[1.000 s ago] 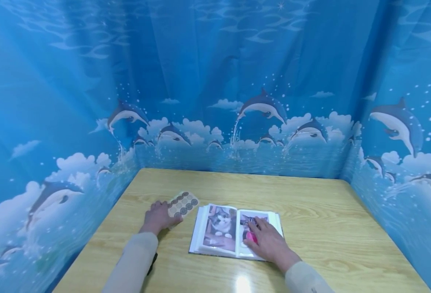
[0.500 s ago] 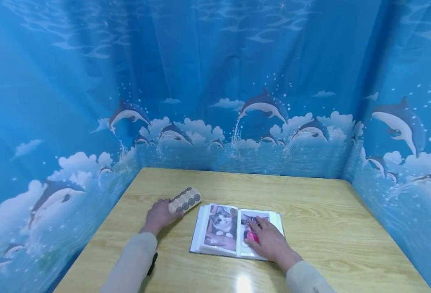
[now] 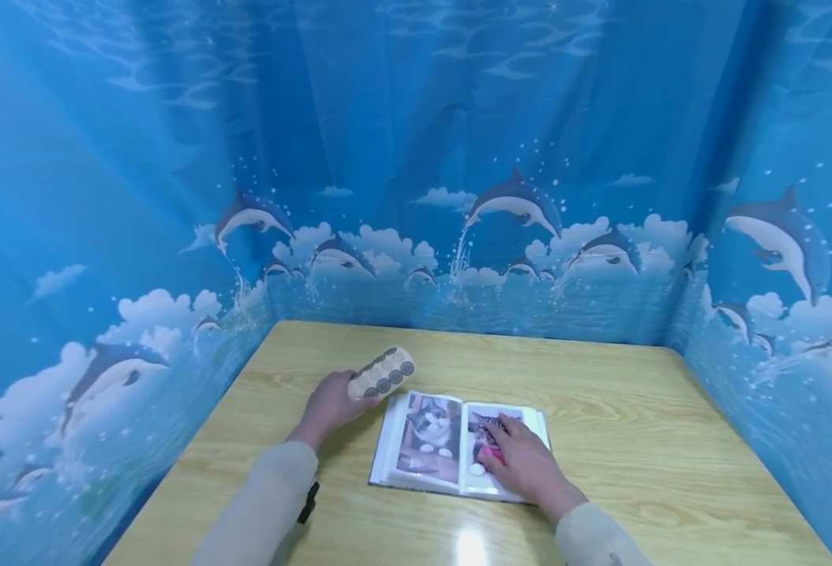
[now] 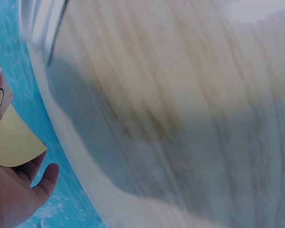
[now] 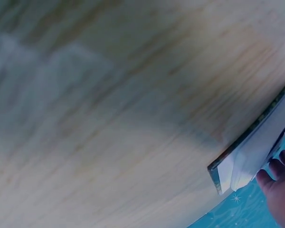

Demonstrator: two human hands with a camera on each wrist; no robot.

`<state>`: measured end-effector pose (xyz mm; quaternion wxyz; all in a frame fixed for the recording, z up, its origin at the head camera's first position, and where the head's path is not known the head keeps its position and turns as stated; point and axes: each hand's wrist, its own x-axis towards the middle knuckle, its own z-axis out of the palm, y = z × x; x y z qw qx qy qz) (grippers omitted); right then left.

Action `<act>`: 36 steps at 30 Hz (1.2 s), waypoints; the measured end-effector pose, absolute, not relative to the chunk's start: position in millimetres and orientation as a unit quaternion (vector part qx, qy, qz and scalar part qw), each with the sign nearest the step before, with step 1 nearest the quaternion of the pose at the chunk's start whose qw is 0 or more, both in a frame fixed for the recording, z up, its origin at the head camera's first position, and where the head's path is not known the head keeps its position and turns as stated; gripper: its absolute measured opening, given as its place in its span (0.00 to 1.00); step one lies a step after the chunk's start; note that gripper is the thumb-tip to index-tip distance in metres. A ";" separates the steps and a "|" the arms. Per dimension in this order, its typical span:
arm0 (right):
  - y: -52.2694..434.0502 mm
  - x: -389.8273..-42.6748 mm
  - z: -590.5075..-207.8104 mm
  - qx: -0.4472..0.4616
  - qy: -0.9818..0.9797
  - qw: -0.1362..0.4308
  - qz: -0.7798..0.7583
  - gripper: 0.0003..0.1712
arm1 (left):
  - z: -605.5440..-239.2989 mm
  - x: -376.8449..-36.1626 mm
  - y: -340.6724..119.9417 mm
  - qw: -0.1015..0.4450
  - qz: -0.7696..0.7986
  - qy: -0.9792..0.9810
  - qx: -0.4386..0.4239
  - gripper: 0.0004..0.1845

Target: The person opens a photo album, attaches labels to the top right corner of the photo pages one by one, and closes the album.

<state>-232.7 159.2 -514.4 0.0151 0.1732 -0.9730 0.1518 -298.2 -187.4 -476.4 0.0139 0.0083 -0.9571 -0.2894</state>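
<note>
A sheet of round brown and grey stickers [image 3: 382, 373] is held by its near end in my left hand [image 3: 334, 402], raised over the table left of the album. In the left wrist view the sheet [image 4: 16, 140] bends, its plain yellowish back showing beside the fingers. An open photo album [image 3: 490, 487] lies flat, with a cat photo [image 3: 426, 440] on its left page. My right hand [image 3: 525, 465] rests flat on the right page, partly covering another cat photo there. The right wrist view catches the album's edge [image 5: 251, 159] and some fingertips.
The wooden table [image 3: 642, 440] extends around the album. A blue dolphin-print curtain [image 3: 416, 157] encloses its back and sides. Something small and dark [image 3: 308, 503] shows under the left wrist.
My left hand has lifted the sticker sheet and moved it right and away from me, closer to the album's upper left corner. The right hand stays on the page.
</note>
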 end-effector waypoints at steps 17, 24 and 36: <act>155.1 -242.1 -504.4 0.148 -0.969 0.046 0.194 0.35 | -459.4 -289.0 -136.4 0.000 -0.316 -0.947 -0.061 0.47; 155.9 -246.4 -488.6 0.129 -0.962 0.044 0.237 0.35 | -460.9 -286.3 -118.6 -0.011 -0.301 -0.949 -0.097 0.47; 157.9 -259.4 -469.1 0.051 -0.929 0.024 0.365 0.35 | -459.9 -279.0 -91.7 -0.026 -0.282 -0.951 -0.122 0.45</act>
